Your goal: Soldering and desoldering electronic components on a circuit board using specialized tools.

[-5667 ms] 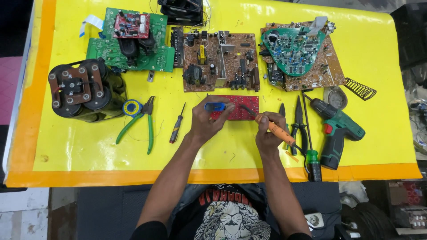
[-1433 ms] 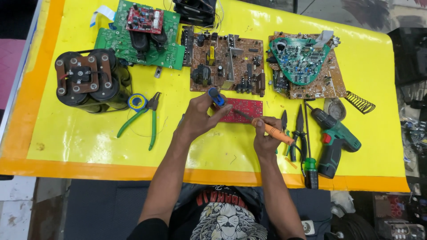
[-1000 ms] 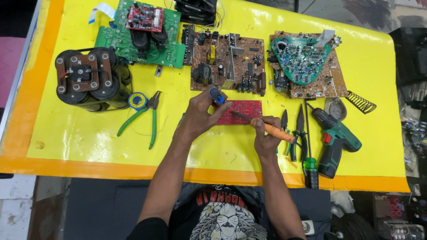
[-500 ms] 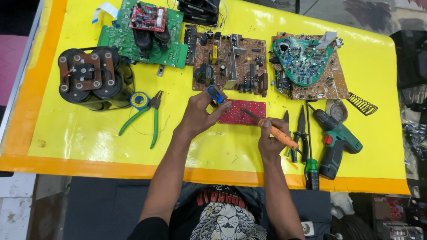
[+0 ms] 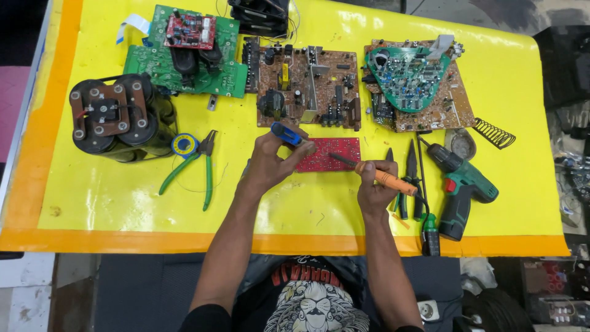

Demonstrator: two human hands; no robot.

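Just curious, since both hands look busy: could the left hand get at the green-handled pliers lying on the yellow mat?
Probably yes. The green-handled pliers lie in the open beside the left hand with nothing between, but that hand's grip is full with a blue-handled tool, which it would have to put down first.

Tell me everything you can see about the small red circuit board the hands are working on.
The red circuit board is a flat rectangle, dotted with tiny pale solder points, lying flat on the yellow table cover just below the brown board. The left hand rests at its left end, holding a blue-handled tool. The right hand brings an orange-handled soldering iron whose dark tip reaches its right half.
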